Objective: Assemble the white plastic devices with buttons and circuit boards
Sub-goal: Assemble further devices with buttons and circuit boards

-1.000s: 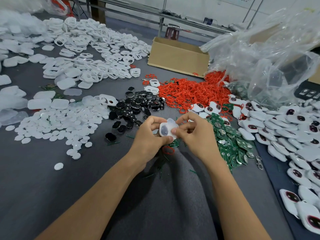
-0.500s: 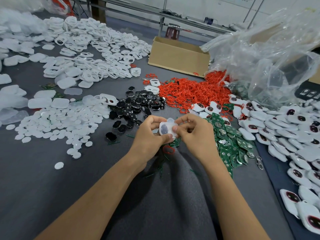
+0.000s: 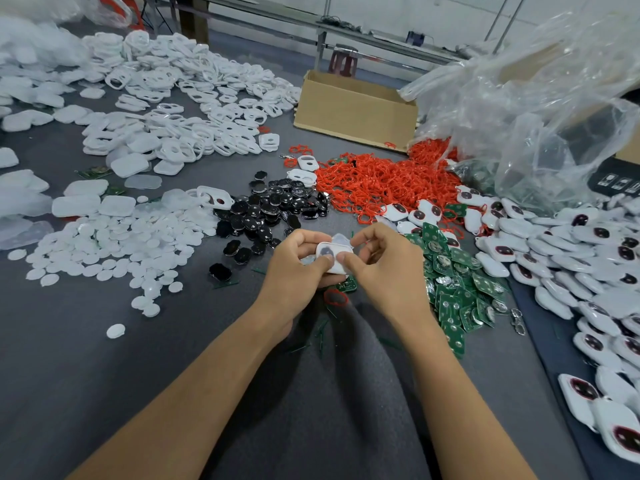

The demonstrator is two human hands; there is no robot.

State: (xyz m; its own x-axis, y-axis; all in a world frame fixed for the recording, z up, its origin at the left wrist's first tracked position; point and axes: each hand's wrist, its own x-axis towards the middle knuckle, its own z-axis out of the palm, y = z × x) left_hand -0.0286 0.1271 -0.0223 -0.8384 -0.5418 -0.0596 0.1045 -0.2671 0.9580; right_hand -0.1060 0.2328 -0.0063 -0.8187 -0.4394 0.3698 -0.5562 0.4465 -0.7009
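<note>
Many loose parts lie in heaps on the grey surface [image 3: 86, 358]: white shells [image 3: 180, 98] at the far left, white discs [image 3: 114, 247] nearer, black buttons [image 3: 277, 209] in the middle, red rings [image 3: 377, 185] behind them, green circuit boards [image 3: 460, 285] at the right, and finished devices [image 3: 571, 258] beyond those. A cardboard box [image 3: 353, 105] and a crumpled plastic bag [image 3: 540, 109] stand at the back. A single red ring [image 3: 335, 297] lies just below the hands.

The left hand [image 3: 294, 268] and the right hand [image 3: 388, 265] meet in the middle and grip one white device [image 3: 332, 252] between them, above the surface. Their fingers [image 3: 320, 261] are curled round its edges, and both thumbs press on its top face beside a dark oval.
</note>
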